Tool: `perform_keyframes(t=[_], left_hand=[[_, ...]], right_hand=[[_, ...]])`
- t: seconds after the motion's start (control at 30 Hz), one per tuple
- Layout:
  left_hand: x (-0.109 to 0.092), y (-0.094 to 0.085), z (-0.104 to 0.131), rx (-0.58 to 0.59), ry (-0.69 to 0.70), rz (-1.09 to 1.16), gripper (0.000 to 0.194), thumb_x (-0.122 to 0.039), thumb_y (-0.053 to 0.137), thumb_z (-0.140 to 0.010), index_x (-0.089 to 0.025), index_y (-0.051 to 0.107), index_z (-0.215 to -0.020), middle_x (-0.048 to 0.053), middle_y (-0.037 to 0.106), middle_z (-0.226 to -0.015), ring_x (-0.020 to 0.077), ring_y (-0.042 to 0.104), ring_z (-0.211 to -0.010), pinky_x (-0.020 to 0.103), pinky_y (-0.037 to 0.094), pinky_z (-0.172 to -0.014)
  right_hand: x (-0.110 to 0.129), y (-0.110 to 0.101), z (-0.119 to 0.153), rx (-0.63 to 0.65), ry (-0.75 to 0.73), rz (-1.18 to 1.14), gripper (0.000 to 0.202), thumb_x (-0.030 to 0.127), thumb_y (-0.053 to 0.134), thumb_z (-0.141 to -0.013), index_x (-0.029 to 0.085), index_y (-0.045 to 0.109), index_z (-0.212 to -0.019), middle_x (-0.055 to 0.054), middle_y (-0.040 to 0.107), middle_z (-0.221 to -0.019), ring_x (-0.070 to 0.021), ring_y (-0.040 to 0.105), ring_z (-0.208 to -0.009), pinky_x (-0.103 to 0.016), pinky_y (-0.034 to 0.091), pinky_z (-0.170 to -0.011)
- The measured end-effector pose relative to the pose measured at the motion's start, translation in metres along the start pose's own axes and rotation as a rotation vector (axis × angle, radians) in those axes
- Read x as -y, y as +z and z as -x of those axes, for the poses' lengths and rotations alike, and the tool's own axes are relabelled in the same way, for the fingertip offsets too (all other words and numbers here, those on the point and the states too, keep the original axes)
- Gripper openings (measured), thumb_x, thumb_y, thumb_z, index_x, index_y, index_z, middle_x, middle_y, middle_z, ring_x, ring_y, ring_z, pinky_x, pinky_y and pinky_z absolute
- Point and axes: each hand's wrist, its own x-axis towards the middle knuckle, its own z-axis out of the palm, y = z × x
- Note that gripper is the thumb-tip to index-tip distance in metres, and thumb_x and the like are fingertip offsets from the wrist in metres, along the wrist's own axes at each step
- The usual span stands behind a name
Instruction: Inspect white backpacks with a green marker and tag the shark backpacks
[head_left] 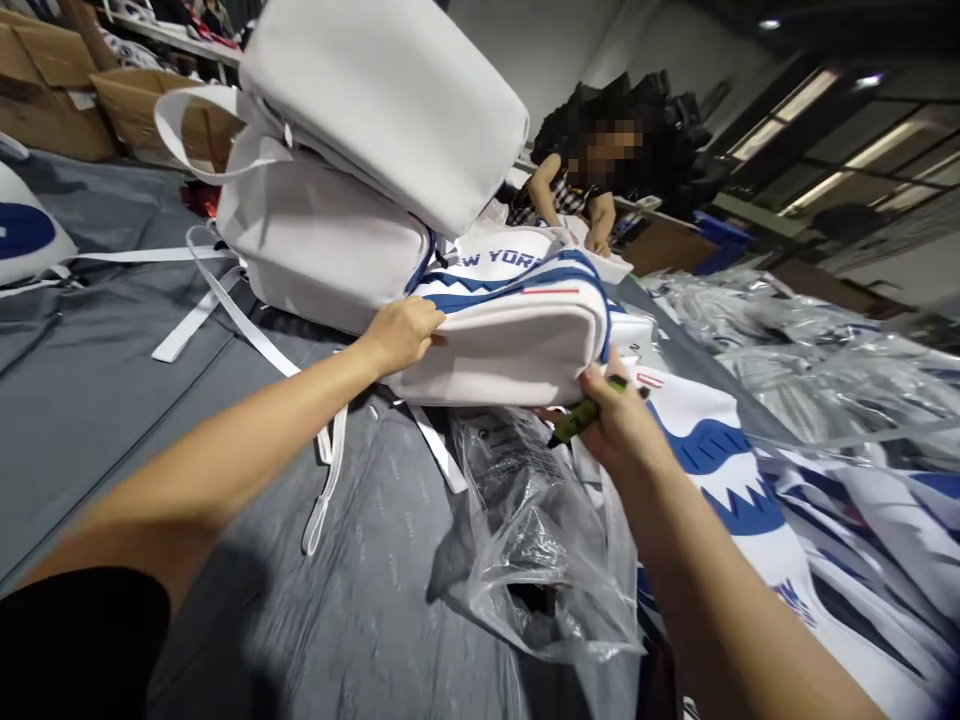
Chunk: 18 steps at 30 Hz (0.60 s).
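A white backpack (502,355) with blue trim and a wavy blue print lies on its side in front of me. My left hand (403,333) is closed on its near left edge, fingers pinching the fabric. At its right end, my right hand (613,408) grips the lower corner. A small green and black tool (589,408), its kind unclear, is also tucked in that hand. Left of this bag lies another white backpack (315,230), with a further white bag (390,100) stacked on top. A clear plastic bag (540,540) lies below my right hand.
Grey sheeting (360,600) covers the table. More white and blue bags (720,450) lie at the right, beside a heap of plastic-wrapped ones (840,350). Cardboard boxes (52,90) stand at the back left. Across the table, a person (555,190) handles a bag.
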Motion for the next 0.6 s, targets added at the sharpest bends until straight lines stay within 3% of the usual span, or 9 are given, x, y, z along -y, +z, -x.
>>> perform_keyframes(t=[0.13, 0.23, 0.3, 0.37, 0.43, 0.5, 0.57, 0.6], left_hand=[[0.015, -0.013, 0.022, 0.046, 0.111, -0.164, 0.022, -0.025, 0.048, -0.094, -0.015, 0.067, -0.091, 0.007, 0.067, -0.092, 0.0220, 0.062, -0.100, 0.037, 0.051, -0.088], [0.038, -0.010, 0.027, 0.008, -0.019, -0.227, 0.028, -0.035, 0.053, -0.089, -0.012, 0.067, -0.093, 0.004, 0.067, -0.094, 0.0227, 0.062, -0.104, 0.044, 0.050, -0.096], [0.052, -0.003, 0.018, -0.033, -0.139, -0.221, 0.044, -0.047, 0.046, -0.092, -0.008, 0.065, -0.098, 0.000, 0.066, -0.095, 0.0220, 0.061, -0.109, 0.054, 0.045, -0.101], [0.056, 0.002, 0.006, -0.094, -0.215, -0.202, 0.060, -0.056, 0.037, -0.095, -0.004, 0.064, -0.104, 0.005, 0.067, -0.103, 0.0296, 0.058, -0.116, 0.068, 0.040, -0.098], [0.049, 0.002, 0.003, -0.174, -0.285, -0.159, 0.072, -0.064, 0.035, -0.093, -0.003, 0.058, -0.123, 0.015, 0.061, -0.126, 0.0396, 0.051, -0.125, 0.076, 0.035, -0.095], [0.033, -0.005, 0.017, -0.224, -0.289, -0.099, 0.081, -0.068, 0.038, -0.089, -0.007, 0.041, -0.143, 0.019, 0.043, -0.150, 0.0444, 0.041, -0.134, 0.077, 0.032, -0.099], [0.014, -0.010, 0.050, -0.222, -0.214, -0.034, 0.081, -0.066, 0.040, -0.088, -0.017, 0.030, -0.152, 0.011, 0.033, -0.159, 0.0413, 0.037, -0.140, 0.072, 0.031, -0.107], [0.003, -0.012, 0.072, -0.194, -0.161, -0.004, 0.076, -0.064, 0.040, -0.089, -0.022, 0.031, -0.152, 0.007, 0.036, -0.158, 0.0384, 0.038, -0.140, 0.069, 0.032, -0.110]], right_hand=[[-0.029, 0.015, -0.005, 0.014, 0.137, -0.085, 0.055, 0.019, 0.059, -0.086, 0.039, 0.046, -0.135, 0.001, 0.057, -0.134, -0.0172, 0.067, -0.093, -0.038, 0.064, -0.071], [-0.036, 0.043, -0.014, 0.017, 0.216, 0.049, 0.042, 0.016, 0.048, -0.093, 0.035, 0.048, -0.131, 0.002, 0.062, -0.122, -0.0133, 0.067, -0.082, -0.037, 0.064, -0.069], [-0.027, 0.060, -0.024, -0.003, 0.258, 0.258, 0.034, 0.019, 0.050, -0.095, 0.028, 0.050, -0.128, 0.001, 0.066, -0.105, -0.0118, 0.065, -0.072, -0.035, 0.063, -0.067], [-0.009, 0.064, -0.026, -0.046, 0.252, 0.368, 0.031, 0.023, 0.055, -0.094, 0.020, 0.053, -0.125, 0.001, 0.066, -0.091, -0.0119, 0.064, -0.069, -0.035, 0.061, -0.068], [0.010, 0.049, -0.010, -0.089, 0.174, 0.496, 0.034, 0.026, 0.059, -0.093, 0.020, 0.054, -0.126, 0.002, 0.066, -0.095, -0.0132, 0.066, -0.083, -0.037, 0.057, -0.081], [0.024, 0.012, 0.029, -0.152, 0.089, 0.657, 0.039, 0.027, 0.065, -0.090, 0.025, 0.055, -0.128, 0.001, 0.065, -0.113, -0.0188, 0.059, -0.112, -0.041, 0.047, -0.101], [0.027, -0.039, 0.083, -0.259, 0.081, 0.812, 0.045, 0.022, 0.071, -0.085, 0.024, 0.055, -0.127, -0.006, 0.057, -0.132, -0.0276, 0.039, -0.136, -0.045, 0.032, -0.113], [0.025, -0.066, 0.112, -0.313, 0.117, 0.874, 0.047, 0.019, 0.076, -0.080, 0.021, 0.057, -0.123, -0.011, 0.054, -0.136, -0.0325, 0.032, -0.140, -0.049, 0.029, -0.114]])
